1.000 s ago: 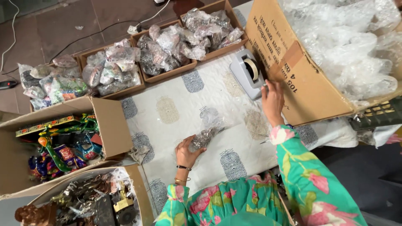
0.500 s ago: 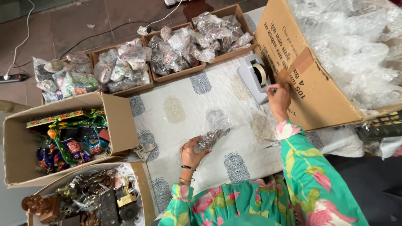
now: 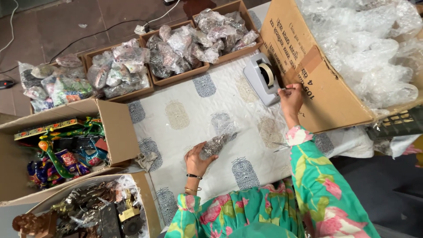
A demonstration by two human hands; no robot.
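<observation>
- A dark tiled floor carries a white cloth printed with grey and tan motifs; cardboard boxes ring it on three sides.
- The biggest box stands at the right, tipped open and stuffed with crumpled clear plastic wrap; its brown side faces the cloth.
- At the left an open carton holds brightly painted figurines; below it another carton holds dark metal ornaments.
- Along the far edge sit shallow trays filled with small bagged items; a few more bags lie loose at the far left.
- A grey tape dispenser rests on the cloth, just beside the big box.
- The right hand is at the dispenser — fingers pinched on what looks like a strip of tape pulled from it.
- The left hand is closed around a small clear packet of dark pieces — held just above the cloth's middle; its loose plastic top sticks up away from the palm.
</observation>
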